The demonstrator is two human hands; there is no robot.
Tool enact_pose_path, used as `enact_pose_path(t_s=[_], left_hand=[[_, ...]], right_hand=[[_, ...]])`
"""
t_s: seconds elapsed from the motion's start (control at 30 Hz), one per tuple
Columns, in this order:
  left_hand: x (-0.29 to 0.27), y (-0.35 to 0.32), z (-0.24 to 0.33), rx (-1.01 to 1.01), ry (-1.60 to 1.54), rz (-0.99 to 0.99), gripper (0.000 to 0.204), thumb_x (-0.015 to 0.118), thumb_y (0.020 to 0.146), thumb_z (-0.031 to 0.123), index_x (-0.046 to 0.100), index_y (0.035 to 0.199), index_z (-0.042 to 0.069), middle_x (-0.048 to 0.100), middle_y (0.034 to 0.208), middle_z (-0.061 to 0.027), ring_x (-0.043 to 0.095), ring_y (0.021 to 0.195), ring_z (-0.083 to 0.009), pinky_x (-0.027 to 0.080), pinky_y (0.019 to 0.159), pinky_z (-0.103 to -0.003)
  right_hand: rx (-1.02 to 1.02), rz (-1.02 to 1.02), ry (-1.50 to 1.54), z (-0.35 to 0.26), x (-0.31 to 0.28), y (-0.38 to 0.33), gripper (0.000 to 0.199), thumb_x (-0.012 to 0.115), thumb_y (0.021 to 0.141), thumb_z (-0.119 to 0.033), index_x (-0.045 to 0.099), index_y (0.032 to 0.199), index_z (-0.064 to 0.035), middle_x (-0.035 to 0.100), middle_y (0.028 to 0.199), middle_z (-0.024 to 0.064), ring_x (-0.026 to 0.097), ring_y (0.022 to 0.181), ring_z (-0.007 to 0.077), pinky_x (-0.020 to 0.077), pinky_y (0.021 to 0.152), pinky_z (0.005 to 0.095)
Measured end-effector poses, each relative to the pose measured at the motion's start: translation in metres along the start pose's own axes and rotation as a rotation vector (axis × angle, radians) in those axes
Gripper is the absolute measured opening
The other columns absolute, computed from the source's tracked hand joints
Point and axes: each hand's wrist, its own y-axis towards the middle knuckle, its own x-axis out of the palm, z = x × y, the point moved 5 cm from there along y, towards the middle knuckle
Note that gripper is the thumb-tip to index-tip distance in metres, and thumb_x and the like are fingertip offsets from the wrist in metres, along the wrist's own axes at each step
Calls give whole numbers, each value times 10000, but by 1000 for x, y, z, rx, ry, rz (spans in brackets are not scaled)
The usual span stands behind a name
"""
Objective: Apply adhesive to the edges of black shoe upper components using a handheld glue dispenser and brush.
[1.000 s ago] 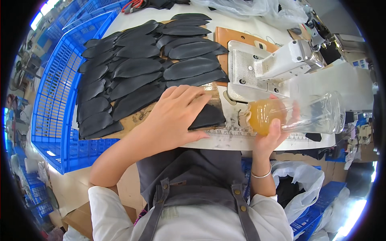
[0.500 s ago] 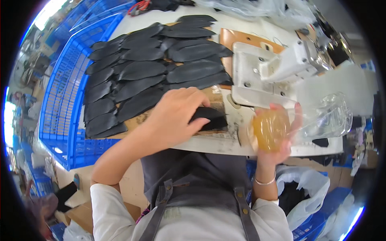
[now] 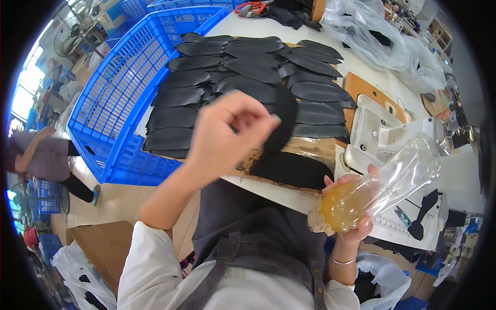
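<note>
White worktop [image 3: 361, 67] across upper frame, rows of black pieces [image 3: 227, 77] on it. Blue crate [image 3: 119, 98] at left edge; wood floor lower left. Left hand [image 3: 227, 132] pinches one black piece [image 3: 281, 121] (lifted, centre). Right hand [image 3: 351, 206] grips bottle [image 3: 380, 188], amber liquid at cap end, lower right.

One clear plastic bottle [image 3: 382, 188], one blue crate [image 3: 124, 93], roughly twenty black leather pieces [image 3: 248, 72], two hands.
</note>
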Motion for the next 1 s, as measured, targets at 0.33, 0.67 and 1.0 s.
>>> enact_pose_path(t_s=[0.33, 0.67, 1.0], left_hand=[[-23, 10, -22, 379, 647, 39, 93, 694, 705, 56, 610, 744, 67, 524, 664, -38, 510, 622, -163, 396, 569, -268], [-10, 9, -35, 275, 581, -106, 213, 725, 685, 141, 531, 693, 52, 493, 657, -47, 516, 658, -221, 407, 608, -337], [1, -74, -41, 763, 363, -152, 233, 692, 640, 51, 640, 868, 37, 628, 873, -72, 627, 779, -229, 507, 656, -317]], right_hand=[[-1, 12, 100, -3, 1, -1, 975, 663, 719, -475, 94, 1411, -92, 491, 1056, 216, 598, 859, 353, 401, 943, 521], [-45, 54, 77, -14, 2, -4, 971, 672, 729, -455, 79, 1411, -99, 481, 1072, 223, 594, 875, 360, 458, 878, 502], [-391, 14, -439, -9, 63, 25, 877, 702, 748, -277, 133, 1381, -64, 469, 1174, 186, 535, 1038, 284, 479, 836, 357]])
